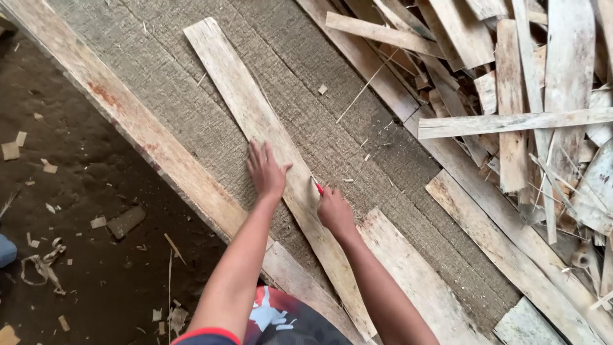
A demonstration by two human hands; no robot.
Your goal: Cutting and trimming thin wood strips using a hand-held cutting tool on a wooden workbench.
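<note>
Seen from above, the left hand (266, 171) lay flat and spread, fingers apart, pressing a long pale wooden plank (255, 118) that rested diagonally on a coarse woven mat (306, 70). Just beside it, the right hand (333, 209) was closed around a small red marker (318, 188) whose tip touched the plank's edge. The plank looked thin, stiff, light and rough, best gripped along its long edges; a scrap-wood pile (511, 96) lay nearby.

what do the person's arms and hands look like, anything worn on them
Both arms are bare from the frame's lower edge to the fingers. The left hand and right hand wear no gloves, rings, watch or bands. No sleeve shows on either forearm.
</note>
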